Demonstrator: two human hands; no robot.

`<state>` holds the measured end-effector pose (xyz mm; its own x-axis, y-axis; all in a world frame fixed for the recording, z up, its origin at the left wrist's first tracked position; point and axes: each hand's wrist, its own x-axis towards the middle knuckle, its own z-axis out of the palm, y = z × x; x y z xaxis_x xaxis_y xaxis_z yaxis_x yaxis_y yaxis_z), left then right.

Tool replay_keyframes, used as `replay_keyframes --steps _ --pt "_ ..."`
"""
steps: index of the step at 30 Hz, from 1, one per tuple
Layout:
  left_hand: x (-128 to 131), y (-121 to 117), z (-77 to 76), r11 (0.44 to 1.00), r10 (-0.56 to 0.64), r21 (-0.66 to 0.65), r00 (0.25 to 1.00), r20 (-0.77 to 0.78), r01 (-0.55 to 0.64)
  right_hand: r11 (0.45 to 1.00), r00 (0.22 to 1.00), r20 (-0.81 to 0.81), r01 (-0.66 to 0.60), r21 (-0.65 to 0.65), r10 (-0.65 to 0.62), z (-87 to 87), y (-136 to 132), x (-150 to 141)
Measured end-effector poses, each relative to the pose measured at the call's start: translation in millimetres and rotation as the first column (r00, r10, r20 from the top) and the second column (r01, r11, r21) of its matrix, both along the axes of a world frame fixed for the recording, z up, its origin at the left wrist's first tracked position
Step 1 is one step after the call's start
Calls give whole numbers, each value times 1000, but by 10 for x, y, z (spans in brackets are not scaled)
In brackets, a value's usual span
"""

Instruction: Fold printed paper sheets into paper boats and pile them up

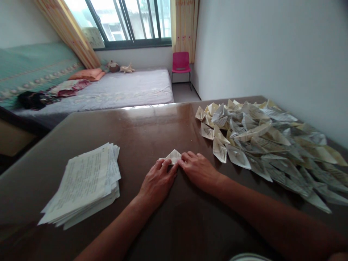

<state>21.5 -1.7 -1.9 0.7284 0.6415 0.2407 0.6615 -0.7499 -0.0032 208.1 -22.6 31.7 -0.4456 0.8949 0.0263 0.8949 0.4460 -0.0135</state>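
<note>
A small sheet of printed paper (174,155), folded to a triangular peak with a band along its lower edge, lies on the brown table in front of me. My left hand (157,178) covers its left part, the fingers pressed down on it and the thumb at its lower edge. At the right corner my right hand (198,169) grips the same paper between thumb and curled fingers. Both thumbs nearly meet at the lower middle. The fingers hide much of the paper's sides.
A stack of printed sheets (87,177) lies to the left on the table (152,127). Many folded paper boats (255,134) are heaped at the right, near the wall. Part of a round pale rim (250,257) shows at the bottom edge. Beyond stand a bed (130,85) and a pink chair (181,62).
</note>
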Motion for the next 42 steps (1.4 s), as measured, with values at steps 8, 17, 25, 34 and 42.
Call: replay_keyframes --steps 8,17,25,34,42 --pt "-24 -14 64 995 65 81 996 -65 -59 999 991 120 49 14 -50 12 -139 -70" --pt "-86 1 148 968 193 183 976 -99 -173 989 979 173 121 -80 -106 114 -228 -95" --pt "-140 74 130 966 188 195 979 -78 -170 985 980 131 159 -63 -150 139 -173 -91" --pt "-176 142 22 981 149 127 989 7 -148 994 993 54 106 2 -106 75 -52 -27" --pt "-181 160 29 979 181 103 983 -17 -178 977 968 -176 156 -145 -181 -15 197 288"
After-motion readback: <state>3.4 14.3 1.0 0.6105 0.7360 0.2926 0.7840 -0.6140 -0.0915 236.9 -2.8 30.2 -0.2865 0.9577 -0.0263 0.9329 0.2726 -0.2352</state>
